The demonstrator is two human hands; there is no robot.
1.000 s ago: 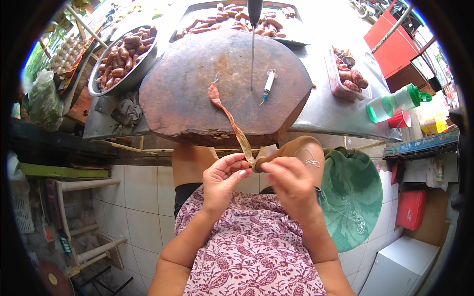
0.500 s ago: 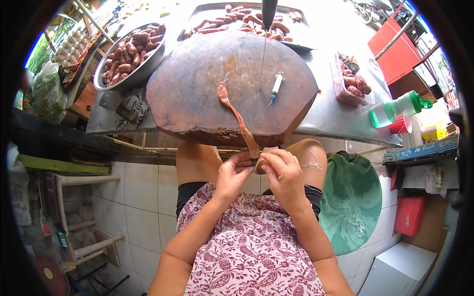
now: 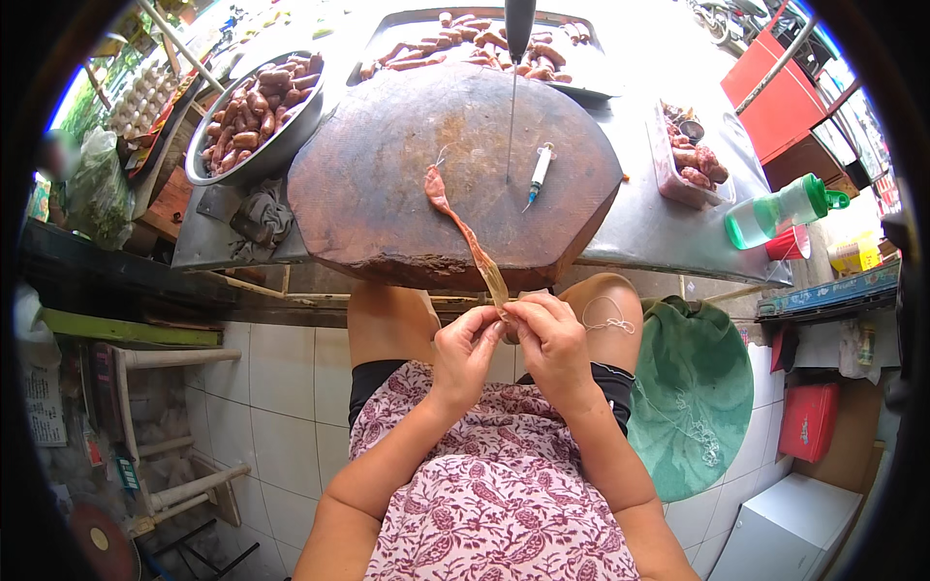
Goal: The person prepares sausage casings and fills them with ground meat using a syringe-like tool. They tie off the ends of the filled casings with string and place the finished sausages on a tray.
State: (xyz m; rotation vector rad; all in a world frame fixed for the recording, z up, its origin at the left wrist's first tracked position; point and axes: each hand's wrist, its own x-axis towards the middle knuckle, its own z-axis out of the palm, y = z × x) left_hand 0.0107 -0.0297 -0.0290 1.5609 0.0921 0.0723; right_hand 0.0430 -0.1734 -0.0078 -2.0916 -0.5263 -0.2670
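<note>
A long, mostly flat sausage casing (image 3: 468,232) lies on the thick wooden chopping block (image 3: 368,184) and runs over its front edge toward me. Its far end holds a little pink meat and has a thread at the tip. My left hand (image 3: 465,353) and my right hand (image 3: 552,344) meet just in front of the block, fingertips pinched on the casing's near end. Anything else inside my fingers is hidden. Behind, a knife (image 3: 519,34) stands upright with its tip on the block. A syringe with blue liquid (image 3: 541,174) lies to its right.
At the back left stands a metal basin (image 3: 308,121) of sausages; a tray (image 3: 605,85) of more sausages lies behind the block. On the right are a plastic tub (image 3: 668,184) of meat and a green-capped bottle (image 3: 775,213). White string (image 3: 610,320) lies over my right knee.
My hands have drawn closer together and now pinch the casing's end. A tan, round-rimmed piece seen in my right hand before is now hidden. The casing's near part has narrowed.
</note>
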